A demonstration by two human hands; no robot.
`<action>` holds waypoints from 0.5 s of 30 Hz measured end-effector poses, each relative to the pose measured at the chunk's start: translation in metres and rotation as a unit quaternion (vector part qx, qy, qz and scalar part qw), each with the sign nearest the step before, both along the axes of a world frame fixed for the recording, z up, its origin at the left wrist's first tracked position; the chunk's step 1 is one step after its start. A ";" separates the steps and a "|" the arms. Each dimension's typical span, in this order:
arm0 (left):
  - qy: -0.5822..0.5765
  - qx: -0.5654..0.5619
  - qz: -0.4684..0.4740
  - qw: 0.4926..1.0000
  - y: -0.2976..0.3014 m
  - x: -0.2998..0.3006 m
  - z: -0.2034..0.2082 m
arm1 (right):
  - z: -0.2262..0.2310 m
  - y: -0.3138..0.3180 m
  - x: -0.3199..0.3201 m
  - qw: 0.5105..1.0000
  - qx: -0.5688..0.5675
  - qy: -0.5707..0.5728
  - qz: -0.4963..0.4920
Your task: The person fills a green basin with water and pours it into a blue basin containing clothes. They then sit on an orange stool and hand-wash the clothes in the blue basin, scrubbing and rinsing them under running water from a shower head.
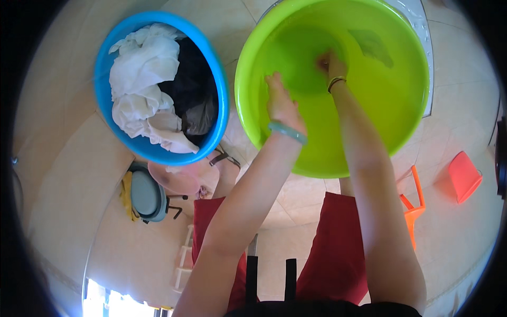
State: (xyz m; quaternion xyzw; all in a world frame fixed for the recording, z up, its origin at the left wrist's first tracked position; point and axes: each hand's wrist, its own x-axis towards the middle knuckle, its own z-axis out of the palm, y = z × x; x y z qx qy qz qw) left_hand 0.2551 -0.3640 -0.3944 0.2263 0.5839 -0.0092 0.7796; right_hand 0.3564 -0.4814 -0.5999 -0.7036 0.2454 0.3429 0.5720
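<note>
A large lime-green basin (417, 105) stands in front of me with water in it. My left hand (284, 105), with a pale green bangle at the wrist, is over the basin's left part. Its fingers are stretched out and hold nothing that I can see. Farther in, my right hand (335, 64) reaches down to the water near the basin's middle, a thin bracelet on its wrist. The fingers of this hand are mostly hidden. A darker grey patch (372, 47) shows at the far right of the basin; I cannot tell whether it is cloth or a reflection.
At the left, a blue basin (224, 105) holds white clothes (145, 68) and dark clothes (195, 79). Behind it are a pink basin (174, 177) and a grey-blue lidded container (145, 194). An orange frame (414, 208) and a red plastic piece (465, 177) are at the right.
</note>
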 end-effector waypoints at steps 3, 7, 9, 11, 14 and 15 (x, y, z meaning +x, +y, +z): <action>0.127 0.040 0.042 0.990 0.002 0.019 -0.013 | 0.034 0.010 -0.024 0.906 0.291 0.294 -0.095; 0.053 0.020 0.048 0.997 0.030 0.032 -0.010 | 0.261 0.076 -0.059 0.974 0.197 0.062 0.094; 0.051 0.033 -0.131 0.989 0.019 0.035 0.012 | 0.266 0.062 -0.066 0.977 0.202 0.026 0.068; 0.002 0.183 -0.286 0.941 -0.011 0.038 0.057 | 0.256 0.050 -0.053 0.973 0.220 -0.005 0.069; -0.105 0.360 -0.306 0.875 -0.046 0.028 0.056 | 0.235 0.046 -0.039 0.955 0.282 0.080 -0.037; -0.058 0.330 -0.311 0.889 -0.053 0.016 0.043 | 0.233 0.042 -0.036 0.944 0.301 0.133 0.003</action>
